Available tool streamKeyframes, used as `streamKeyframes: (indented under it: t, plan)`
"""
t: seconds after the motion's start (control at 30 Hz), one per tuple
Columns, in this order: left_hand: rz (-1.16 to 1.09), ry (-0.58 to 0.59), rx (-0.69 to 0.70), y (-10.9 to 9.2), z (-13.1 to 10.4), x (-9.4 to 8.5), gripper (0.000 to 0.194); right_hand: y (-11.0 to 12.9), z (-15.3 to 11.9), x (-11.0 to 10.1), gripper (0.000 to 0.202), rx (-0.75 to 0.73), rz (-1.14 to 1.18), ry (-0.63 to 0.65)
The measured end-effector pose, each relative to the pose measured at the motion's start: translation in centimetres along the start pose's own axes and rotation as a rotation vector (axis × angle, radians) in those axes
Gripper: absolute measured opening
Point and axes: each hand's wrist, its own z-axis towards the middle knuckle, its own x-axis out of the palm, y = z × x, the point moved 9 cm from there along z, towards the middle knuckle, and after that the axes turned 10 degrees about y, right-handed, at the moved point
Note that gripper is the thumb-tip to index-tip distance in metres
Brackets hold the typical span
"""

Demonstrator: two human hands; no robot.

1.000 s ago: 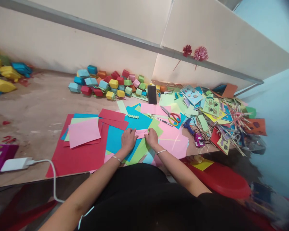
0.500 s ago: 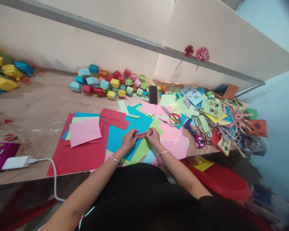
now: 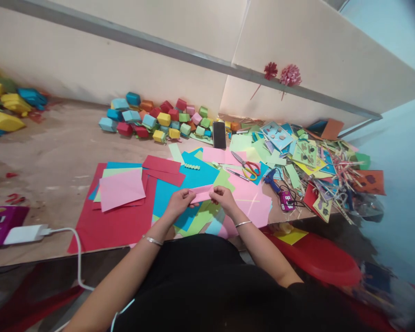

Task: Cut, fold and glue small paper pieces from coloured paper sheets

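A narrow pink paper strip [image 3: 202,194] is stretched between my two hands, above blue and green sheets. My left hand [image 3: 181,202] pinches its left end, and my right hand [image 3: 223,198] grips the right end with fingers curled. Under them lie a blue sheet [image 3: 169,193] and a light green sheet [image 3: 202,219]. A pleated green paper strip [image 3: 192,167] rests on the blue sheet. Beyond my right hand are scissors [image 3: 247,167] with red and yellow handles and a pen [image 3: 237,174], both on pink paper.
Left of my hands, a stack of coloured paper [image 3: 122,189] lies on a large red sheet [image 3: 124,233]. Small folded paper boxes [image 3: 159,120] and a phone [image 3: 219,135] are along the wall. A blue glue gun [image 3: 271,180] and cluttered paper scraps [image 3: 307,157] lie to the right.
The pink strip has turned from nearly edge-on to showing its broad face. Both hands have shifted slightly, the left one leftward, and still hold its ends.
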Motion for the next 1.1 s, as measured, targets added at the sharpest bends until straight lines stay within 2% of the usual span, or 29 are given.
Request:
streamKeyframes:
  t: [0.23,0.43,0.53,0.7,0.8,0.9,0.97,1.03,1.1]
  plan:
    - [-0.052,0.013,-0.029,-1.0,-1.4,-0.1,0.020,0.3,-0.7,1.3,0.023,0.069,0.145,0.098]
    - [-0.169,0.028,-0.065,-0.9,-2.3,0.1,0.035,0.3,-1.0,1.9,0.032,0.080,0.266,0.148]
    - [-0.230,0.054,-0.084,-1.1,-2.8,0.1,0.036,0.5,-1.4,2.0,0.038,0.097,0.303,0.188]
    - [-0.291,0.122,-0.105,-1.8,-3.2,-0.3,0.039,0.6,-2.1,2.2,0.033,0.138,0.373,0.260]
    - [-0.321,0.149,-0.088,-2.2,-3.1,-0.5,0.046,0.7,-2.0,1.8,0.027,0.115,0.449,0.208]
    - [-0.362,0.120,0.031,-3.3,-2.9,-0.3,0.061,1.0,-1.7,1.7,0.023,0.038,0.512,0.088]
    - [-0.378,0.101,0.138,-4.4,-2.9,0.7,0.073,1.3,-1.6,2.2,0.023,-0.017,0.551,0.010]
    - [-0.366,0.110,0.187,-5.2,-3.1,2.2,0.080,1.5,-1.7,3.0,0.023,-0.076,0.562,-0.046]
    - [-0.347,0.063,0.203,-5.9,-3.4,3.1,0.079,2.2,-2.1,3.6,0.020,-0.177,0.496,-0.090]
